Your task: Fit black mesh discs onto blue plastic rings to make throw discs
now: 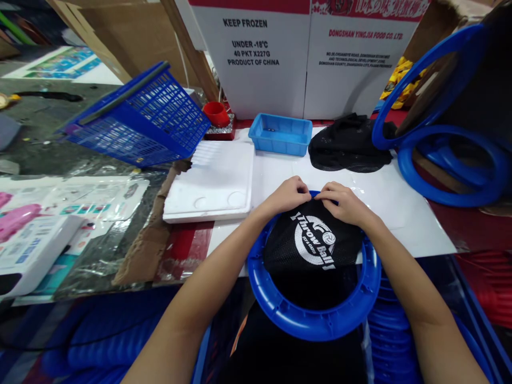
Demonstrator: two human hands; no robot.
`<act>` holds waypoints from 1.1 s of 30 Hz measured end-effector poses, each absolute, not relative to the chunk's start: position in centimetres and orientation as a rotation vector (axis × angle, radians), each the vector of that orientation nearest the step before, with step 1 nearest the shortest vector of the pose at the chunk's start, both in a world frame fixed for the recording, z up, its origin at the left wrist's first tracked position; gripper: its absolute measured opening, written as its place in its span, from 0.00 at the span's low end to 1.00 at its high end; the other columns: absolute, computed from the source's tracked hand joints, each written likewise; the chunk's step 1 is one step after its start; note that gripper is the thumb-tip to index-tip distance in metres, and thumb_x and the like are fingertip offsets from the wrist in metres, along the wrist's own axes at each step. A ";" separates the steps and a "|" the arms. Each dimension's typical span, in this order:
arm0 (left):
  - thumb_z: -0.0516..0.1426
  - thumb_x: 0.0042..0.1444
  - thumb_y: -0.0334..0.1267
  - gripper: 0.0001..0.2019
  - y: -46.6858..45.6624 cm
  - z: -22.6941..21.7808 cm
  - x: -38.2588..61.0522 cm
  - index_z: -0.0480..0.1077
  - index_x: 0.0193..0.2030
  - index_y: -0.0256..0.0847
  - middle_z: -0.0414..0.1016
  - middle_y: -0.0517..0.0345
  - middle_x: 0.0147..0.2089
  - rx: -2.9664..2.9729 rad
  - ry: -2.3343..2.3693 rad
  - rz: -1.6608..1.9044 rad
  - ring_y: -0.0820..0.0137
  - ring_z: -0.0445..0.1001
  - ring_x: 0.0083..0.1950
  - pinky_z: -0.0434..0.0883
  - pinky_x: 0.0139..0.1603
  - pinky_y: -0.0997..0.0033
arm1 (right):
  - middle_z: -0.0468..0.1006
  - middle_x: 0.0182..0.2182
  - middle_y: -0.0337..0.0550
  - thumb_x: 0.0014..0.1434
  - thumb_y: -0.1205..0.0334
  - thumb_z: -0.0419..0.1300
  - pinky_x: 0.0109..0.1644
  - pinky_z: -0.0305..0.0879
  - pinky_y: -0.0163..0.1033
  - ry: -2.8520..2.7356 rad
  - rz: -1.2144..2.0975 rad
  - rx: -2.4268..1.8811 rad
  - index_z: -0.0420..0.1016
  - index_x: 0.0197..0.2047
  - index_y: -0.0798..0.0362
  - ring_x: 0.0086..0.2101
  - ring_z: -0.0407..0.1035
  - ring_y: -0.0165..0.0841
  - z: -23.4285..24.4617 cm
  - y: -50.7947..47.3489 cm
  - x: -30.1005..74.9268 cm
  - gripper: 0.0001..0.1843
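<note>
A blue plastic ring (pixel 316 323) rests tilted at the table's front edge, against my body. Black mesh fabric (pixel 280 250) with a white "Throw Ball" print hangs across its far half. My left hand (pixel 291 194) pinches the far rim and the mesh edge there, fingers closed. Close beside it, my right hand (pixel 339 201) has thumb and fingers pressed together on the mesh at the same rim. The fingertips hide the exact spot where mesh and ring meet.
Behind the ring are a light-blue tray (pixel 280 149), a pile of black mesh (pixel 348 144) and a white foam block (pixel 212 205). A tilted blue basket (pixel 140 114) stands left. More blue rings (pixel 452 200) lean at right. A white carton (pixel 260 80) stands at the back.
</note>
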State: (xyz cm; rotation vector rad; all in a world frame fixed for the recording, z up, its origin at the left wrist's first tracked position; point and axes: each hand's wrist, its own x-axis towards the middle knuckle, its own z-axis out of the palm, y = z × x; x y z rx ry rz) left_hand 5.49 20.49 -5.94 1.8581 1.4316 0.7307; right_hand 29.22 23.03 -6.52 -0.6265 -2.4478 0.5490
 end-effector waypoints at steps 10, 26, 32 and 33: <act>0.61 0.63 0.43 0.11 20.1 -6.1 4.6 0.77 0.48 0.41 0.73 0.50 0.51 2.094 1.223 0.706 0.59 0.76 0.54 0.75 0.63 0.56 | 0.78 0.43 0.48 0.70 0.70 0.55 0.53 0.73 0.54 -2.557 0.519 -0.659 0.87 0.52 0.45 0.46 0.73 0.44 -6.5 23.2 29.4 0.20; 0.57 0.64 0.62 0.26 15.7 -1.1 2.5 0.69 0.25 0.43 0.76 0.53 0.22 1.835 1.481 -0.136 0.65 0.74 0.22 0.68 0.29 0.67 | 0.79 0.62 0.50 0.61 0.47 0.73 0.69 0.70 0.64 -2.420 0.701 -1.164 0.75 0.64 0.44 0.61 0.73 0.53 -5.0 27.1 39.9 0.31; 0.61 0.64 0.63 0.27 15.2 1.5 1.6 0.71 0.24 0.42 0.76 0.54 0.24 1.654 1.002 -0.226 0.69 0.70 0.20 0.63 0.25 0.68 | 0.81 0.61 0.49 0.60 0.68 0.64 0.69 0.71 0.65 -2.503 0.638 -1.101 0.81 0.52 0.46 0.63 0.74 0.53 -5.4 26.8 38.3 0.16; 0.62 0.64 0.62 0.26 15.4 1.6 1.7 0.72 0.26 0.42 0.74 0.56 0.25 1.718 0.972 -0.084 0.70 0.69 0.22 0.63 0.27 0.69 | 0.79 0.65 0.49 0.61 0.70 0.61 0.70 0.69 0.65 -2.518 0.617 -1.075 0.82 0.47 0.46 0.66 0.72 0.53 -5.6 26.7 37.6 0.14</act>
